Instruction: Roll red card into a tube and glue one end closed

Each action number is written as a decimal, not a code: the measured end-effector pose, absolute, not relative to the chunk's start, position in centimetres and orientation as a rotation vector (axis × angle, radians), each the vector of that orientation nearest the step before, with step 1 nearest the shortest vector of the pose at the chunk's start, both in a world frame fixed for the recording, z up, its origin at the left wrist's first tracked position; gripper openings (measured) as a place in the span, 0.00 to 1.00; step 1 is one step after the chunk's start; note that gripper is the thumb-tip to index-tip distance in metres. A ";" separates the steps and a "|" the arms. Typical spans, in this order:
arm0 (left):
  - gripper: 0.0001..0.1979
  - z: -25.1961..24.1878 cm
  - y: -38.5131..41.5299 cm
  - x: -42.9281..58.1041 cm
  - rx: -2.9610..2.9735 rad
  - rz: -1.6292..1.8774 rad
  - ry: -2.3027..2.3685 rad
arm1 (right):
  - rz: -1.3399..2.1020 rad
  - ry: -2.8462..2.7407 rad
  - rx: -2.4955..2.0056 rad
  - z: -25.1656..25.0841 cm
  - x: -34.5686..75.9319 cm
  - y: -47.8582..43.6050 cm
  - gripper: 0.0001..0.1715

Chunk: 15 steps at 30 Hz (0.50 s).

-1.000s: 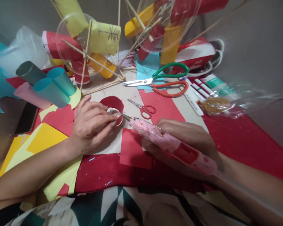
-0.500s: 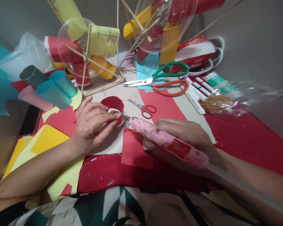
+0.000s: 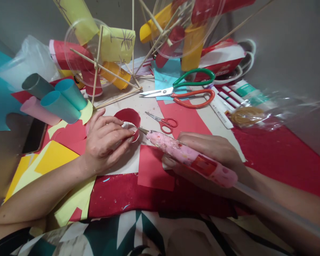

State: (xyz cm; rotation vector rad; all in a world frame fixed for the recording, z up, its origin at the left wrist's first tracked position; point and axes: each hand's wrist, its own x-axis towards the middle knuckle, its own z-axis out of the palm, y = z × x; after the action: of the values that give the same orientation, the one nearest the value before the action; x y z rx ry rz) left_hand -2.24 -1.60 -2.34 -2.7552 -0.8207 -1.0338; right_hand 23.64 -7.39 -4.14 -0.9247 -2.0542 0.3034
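My left hand (image 3: 106, 140) is closed on a curled red paper strip (image 3: 128, 115), which bends into a ring around something whitish that my fingers partly cover. My right hand (image 3: 205, 153) grips a pink hot glue gun (image 3: 186, 154) with a clear glue stick (image 3: 277, 206) coming out of its back end. The metal nozzle (image 3: 143, 131) points left, close to the right edge of the paper ring; whether it touches I cannot tell. Small red-handled scissors (image 3: 166, 123) lie just beyond the nozzle. A red paper square (image 3: 154, 170) lies below the glue gun.
Large scissors (image 3: 181, 90) with green and red handles lie farther back. Paper tubes (image 3: 60, 106) stand at the left beside yellow paper (image 3: 54, 158). Stick-and-paper wheels (image 3: 96, 64) rise at the back. Markers (image 3: 229, 99) and bagged rubber bands (image 3: 248, 115) lie on the right.
The glue gun's nozzle has drawn back slightly to the right from the paper ring. My left hand stays nearly still, holding the red paper.
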 end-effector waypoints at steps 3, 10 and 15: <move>0.07 -2.3 -1.5 -2.2 -2.757 -1.031 -0.818 | 0.295 -2.061 -0.935 -3.5 23.6 -7.4 0.17; 0.08 -2.3 -1.5 -2.3 -2.754 -1.036 -0.818 | 0.217 -2.055 -0.977 -4.0 23.7 -7.0 0.19; 0.09 -2.3 -1.5 -2.3 -2.763 -1.019 -0.808 | 0.215 -2.068 -0.987 -4.2 23.7 -7.0 0.20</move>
State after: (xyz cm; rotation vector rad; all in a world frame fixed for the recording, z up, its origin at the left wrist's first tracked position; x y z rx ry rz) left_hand -2.27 -1.46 -2.33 -2.7634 -0.8076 -1.0194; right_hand 23.73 -6.95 -4.17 -0.9869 -2.0677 0.2150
